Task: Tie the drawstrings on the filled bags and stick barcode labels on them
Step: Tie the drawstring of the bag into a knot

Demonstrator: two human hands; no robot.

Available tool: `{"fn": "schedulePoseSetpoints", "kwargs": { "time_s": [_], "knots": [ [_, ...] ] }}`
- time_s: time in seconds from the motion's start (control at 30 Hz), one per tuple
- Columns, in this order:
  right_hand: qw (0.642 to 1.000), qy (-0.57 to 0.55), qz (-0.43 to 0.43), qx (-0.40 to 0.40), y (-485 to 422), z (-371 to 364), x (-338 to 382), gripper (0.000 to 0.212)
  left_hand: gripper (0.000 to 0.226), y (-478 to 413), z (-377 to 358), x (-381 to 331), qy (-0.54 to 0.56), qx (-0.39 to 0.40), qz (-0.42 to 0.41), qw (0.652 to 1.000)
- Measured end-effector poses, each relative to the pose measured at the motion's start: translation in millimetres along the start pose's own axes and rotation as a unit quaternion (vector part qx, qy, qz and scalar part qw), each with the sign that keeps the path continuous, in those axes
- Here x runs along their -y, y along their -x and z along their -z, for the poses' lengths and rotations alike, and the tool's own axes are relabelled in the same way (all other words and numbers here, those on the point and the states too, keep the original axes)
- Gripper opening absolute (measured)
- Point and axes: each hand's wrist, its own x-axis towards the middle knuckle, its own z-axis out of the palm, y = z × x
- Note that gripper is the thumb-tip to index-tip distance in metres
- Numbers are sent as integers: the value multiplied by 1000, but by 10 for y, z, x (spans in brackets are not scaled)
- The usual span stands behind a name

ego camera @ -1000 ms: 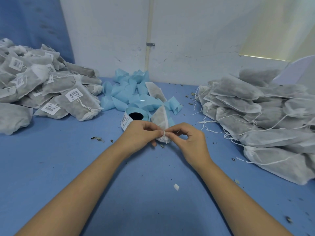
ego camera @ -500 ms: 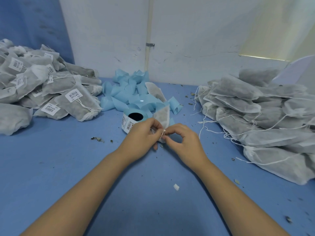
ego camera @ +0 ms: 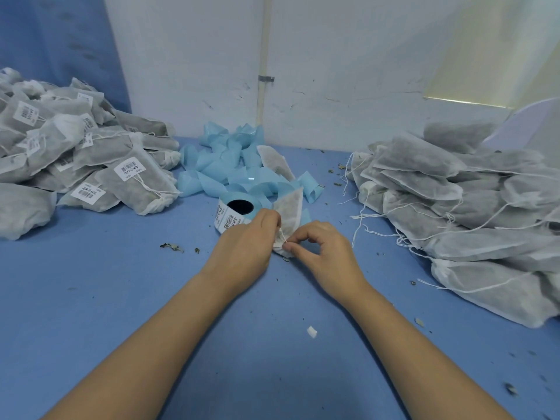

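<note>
Near the middle of the blue table (ego camera: 106,298), a small white mesh bag (ego camera: 290,212), stuffed with dark dried leaf, gathered neck toward the person, far end raised just beside a roll of barcode labels (ego camera: 231,213). Left hand (ego camera: 245,247) curled at the neck, fingertips pinching the white drawstring (ego camera: 281,236); right hand (ego camera: 328,253) pinching the same string between thumb and forefinger, other fingers loosely bent. Both grips closed on the string, short and taut between them. Behind the roll, a loose heap of pale blue backing paper (ego camera: 230,165) with one more filled bag lying on it. To the left, a pile of tied bags (ego camera: 91,165), same dark filling, many with white barcode stickers. To the right, a pile of filled bags (ego camera: 454,201) with no stickers showing, strings trailing loose over the table. Scattered leaf crumbs (ego camera: 171,247) and one white scrap (ego camera: 312,331) on the surface.
</note>
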Motion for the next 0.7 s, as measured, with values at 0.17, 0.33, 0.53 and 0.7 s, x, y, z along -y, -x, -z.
{"fn": "schedulePoseSetpoints", "kwargs": {
  "time_s": [0.17,0.33,0.53,0.7],
  "knots": [
    [998,39,41,7,25,-27,71,8,24,37,45,-99,-49,-61,-42,996],
    [997,45,65,27,15,-10,106,10,40,46,97,-158,-109,-105,-60,987],
    [997,23,63,32,12,0,142,9,37,64,63,-161,-61,-103,-25,992],
    [998,24,52,24,17,-43,107,10,14,55,-37,-126,1,-88,4,996]
  ]
}}
